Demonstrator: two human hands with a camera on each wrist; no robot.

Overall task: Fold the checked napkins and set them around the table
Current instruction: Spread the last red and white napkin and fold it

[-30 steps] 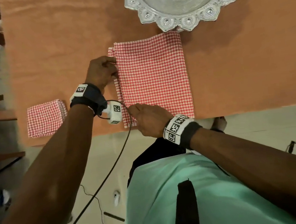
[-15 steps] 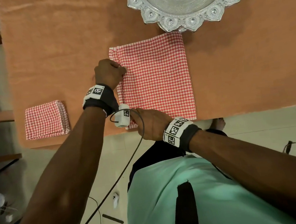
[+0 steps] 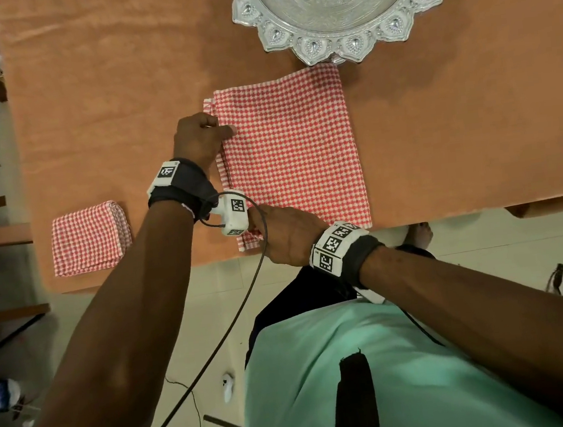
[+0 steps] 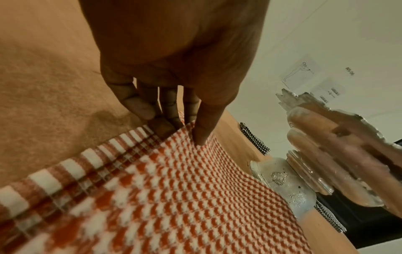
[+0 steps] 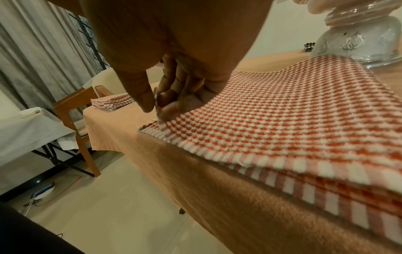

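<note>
A red-and-white checked napkin (image 3: 289, 150) lies folded in layers on the orange tablecloth (image 3: 117, 91), just below the silver tray. My left hand (image 3: 202, 138) holds its left edge about midway up, thumb on top and fingers tucked under the layers (image 4: 174, 127). My right hand (image 3: 285, 233) pinches the near left corner (image 5: 159, 106) between thumb and fingers at the table's front edge. A second napkin (image 3: 88, 237), folded small, sits near the table's left front corner (image 5: 110, 102).
An ornate silver tray (image 3: 333, 12) on a pedestal (image 5: 359, 39) stands just beyond the napkin. A wooden chair (image 5: 74, 110) is past the table's left end. Cables and small devices lie on the floor (image 3: 221, 391). A black-and-white checked cloth (image 4: 255, 139) lies farther along the table.
My left hand has slid down the napkin's left edge toward me. My right hand has stayed on the near left corner. The napkin has not shifted noticeably.
</note>
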